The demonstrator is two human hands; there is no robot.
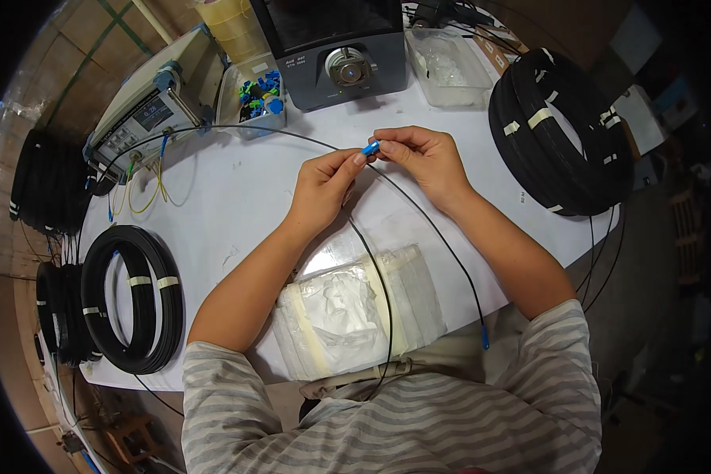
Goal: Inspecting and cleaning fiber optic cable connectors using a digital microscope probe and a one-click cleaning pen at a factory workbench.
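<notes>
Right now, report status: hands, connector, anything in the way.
Left hand and right hand both pinching the blue connector on the thin black cable. Nothing obstructing; plastic bag lies below.

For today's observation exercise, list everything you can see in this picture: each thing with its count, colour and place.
connector: one, blue, pinched between both hands
thin cable: one, black, looping over the table
cable coils: black; one at right, one at left
dark box machine: one, top centre
meter: one, grey, upper left
tray of small parts: one, blue and green pieces
plastic bag: one, clear, near edge
table: one, white
left hand; right hand: bare, at centre
</notes>
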